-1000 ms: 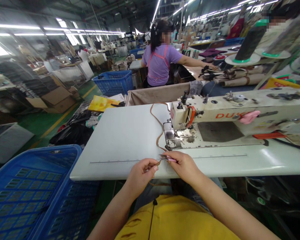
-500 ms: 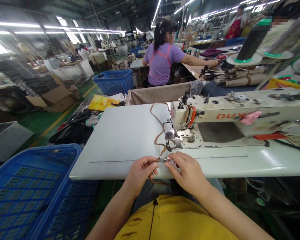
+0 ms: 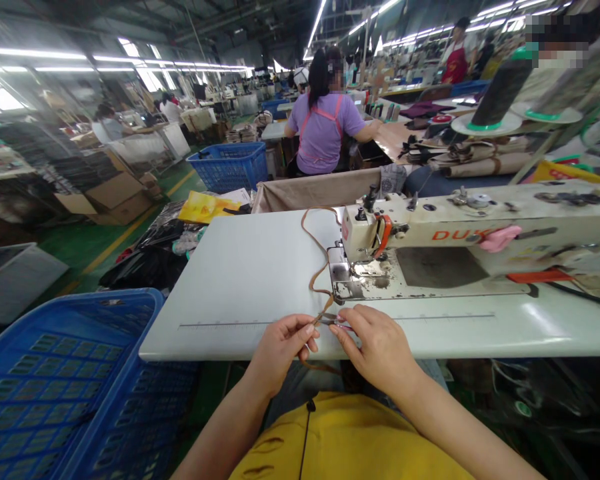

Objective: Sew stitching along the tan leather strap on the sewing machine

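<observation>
My left hand (image 3: pixel 286 343) is closed, thumb and fingers pinching a narrow brown strip (image 3: pixel 319 275) near the table's front edge. From there the strip runs in waves up the white tabletop beside the sewing machine (image 3: pixel 375 240), and another length hangs below the edge. In my right hand (image 3: pixel 375 343), thumb and forefinger close on what look like small metal thread snips (image 3: pixel 332 319), with a bit of pink at the grip. Their slim blades point left and meet or nearly touch the strip by my left fingertips; the exact contact is too small to tell.
A ruler line (image 3: pixel 220 325) crosses the white table (image 3: pixel 230 267). Blue crates (image 3: pixel 130 313) stand at the left, and a beige fabric-lined trough (image 3: pixel 320 187) lies behind the table. Thread cones (image 3: pixel 497 93) rise at the right. A co-worker in purple (image 3: pixel 323 130) sits ahead.
The blades in my right hand have turned slightly and look darker against the strip. Both hands stay almost in place. The co-worker ahead has drawn an outstretched arm back.
</observation>
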The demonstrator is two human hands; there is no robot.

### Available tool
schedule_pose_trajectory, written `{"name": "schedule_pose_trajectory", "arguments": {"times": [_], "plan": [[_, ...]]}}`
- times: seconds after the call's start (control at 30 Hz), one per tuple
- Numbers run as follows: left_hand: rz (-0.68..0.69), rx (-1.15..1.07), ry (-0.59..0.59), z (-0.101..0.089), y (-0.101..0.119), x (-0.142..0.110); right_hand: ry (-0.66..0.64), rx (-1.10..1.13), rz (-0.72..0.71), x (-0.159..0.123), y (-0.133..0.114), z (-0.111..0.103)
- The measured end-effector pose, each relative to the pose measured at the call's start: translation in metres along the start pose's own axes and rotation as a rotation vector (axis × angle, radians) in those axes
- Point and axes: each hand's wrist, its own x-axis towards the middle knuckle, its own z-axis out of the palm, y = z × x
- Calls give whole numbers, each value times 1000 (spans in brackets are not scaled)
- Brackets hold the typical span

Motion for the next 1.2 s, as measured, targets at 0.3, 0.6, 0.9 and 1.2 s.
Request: {"name": "schedule_pose_trajectory", "arguments": {"times": [0.3, 0.6, 0.9, 1.2], "plan": [[7, -19, -33, 1, -4, 2, -186, 620, 274, 3, 4, 12], [15, 55, -67, 4, -2, 3, -184, 718, 336, 2, 2, 15], [-5, 8, -11, 5, 1, 4, -152, 857, 443, 2, 10, 16], [-15, -110, 15, 5, -5, 5, -88, 513, 306, -6, 8, 16]]}}
